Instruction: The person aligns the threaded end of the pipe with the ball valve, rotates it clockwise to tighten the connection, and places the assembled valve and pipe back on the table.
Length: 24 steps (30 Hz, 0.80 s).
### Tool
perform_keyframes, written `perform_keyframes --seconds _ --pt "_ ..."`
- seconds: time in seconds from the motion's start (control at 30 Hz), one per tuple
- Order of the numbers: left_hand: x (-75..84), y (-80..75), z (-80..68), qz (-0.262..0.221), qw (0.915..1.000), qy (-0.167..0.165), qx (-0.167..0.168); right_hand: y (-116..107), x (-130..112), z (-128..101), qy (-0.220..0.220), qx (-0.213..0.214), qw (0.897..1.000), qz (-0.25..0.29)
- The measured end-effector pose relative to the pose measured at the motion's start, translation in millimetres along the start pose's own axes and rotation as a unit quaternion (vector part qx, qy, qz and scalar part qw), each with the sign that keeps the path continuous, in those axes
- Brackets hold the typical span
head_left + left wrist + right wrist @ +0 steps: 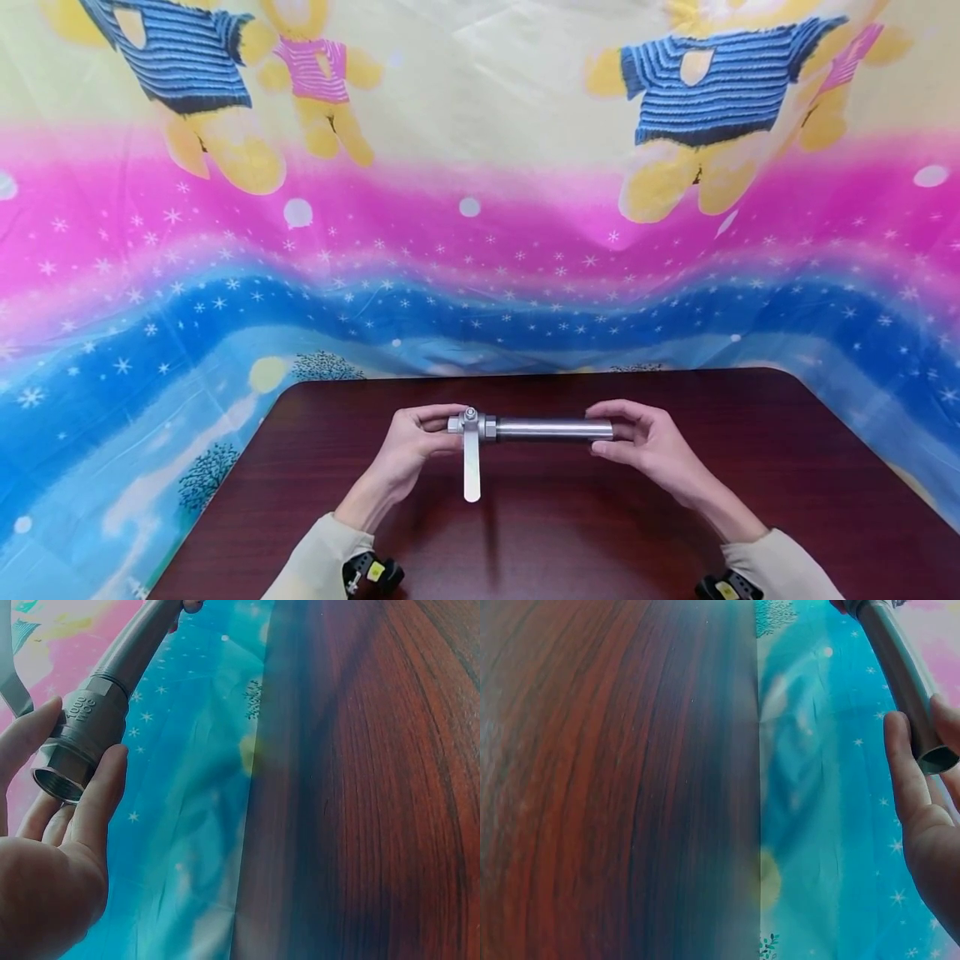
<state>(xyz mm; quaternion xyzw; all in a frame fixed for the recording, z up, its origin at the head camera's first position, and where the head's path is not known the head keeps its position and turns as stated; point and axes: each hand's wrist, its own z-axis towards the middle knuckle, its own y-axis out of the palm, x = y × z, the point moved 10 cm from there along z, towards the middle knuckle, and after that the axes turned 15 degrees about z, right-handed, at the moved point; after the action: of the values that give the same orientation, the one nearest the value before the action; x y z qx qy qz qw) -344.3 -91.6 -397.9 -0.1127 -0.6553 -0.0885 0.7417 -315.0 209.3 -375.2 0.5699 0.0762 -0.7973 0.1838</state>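
Metal valve [471,427] screwed onto a steel pipe [553,429], held level above the tabletop [570,533] near its far edge. Left hand [408,454] pinches the valve; right hand [648,446] clasps the pipe end. Likely heavy, rigid, slick; best gripped at both ends.

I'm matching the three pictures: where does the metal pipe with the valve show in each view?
Head: metal pipe centre, between both hands.
Left wrist: top left, running from the valve body.
Right wrist: top right, open end down.
Shared landmark: dark wooden table.

One valve [471,427], one pipe [553,429], two hands.
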Motion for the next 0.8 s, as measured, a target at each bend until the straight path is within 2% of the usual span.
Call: perform_keyframes --seconds 0.2,0.4,0.57,0.8 --pt "0.2 0.5 0.1 0.000 1.0000 0.001 -0.001 -2.1 2.3 0.2 0.013 0.013 1.000 -0.003" --pt "-2.5 -0.1 0.2 0.000 1.0000 -0.003 0.004 0.2 2.7 -0.3 0.000 0.003 1.000 0.012" --pt "-3.7 -0.6 -0.2 0.004 1.0000 -0.004 0.005 -0.2 4.2 0.5 0.010 0.010 1.000 -0.002" --pt "-1.2 1.2 1.2 0.003 1.0000 0.001 0.001 1.6 1.7 0.5 0.002 0.003 1.000 -0.008"
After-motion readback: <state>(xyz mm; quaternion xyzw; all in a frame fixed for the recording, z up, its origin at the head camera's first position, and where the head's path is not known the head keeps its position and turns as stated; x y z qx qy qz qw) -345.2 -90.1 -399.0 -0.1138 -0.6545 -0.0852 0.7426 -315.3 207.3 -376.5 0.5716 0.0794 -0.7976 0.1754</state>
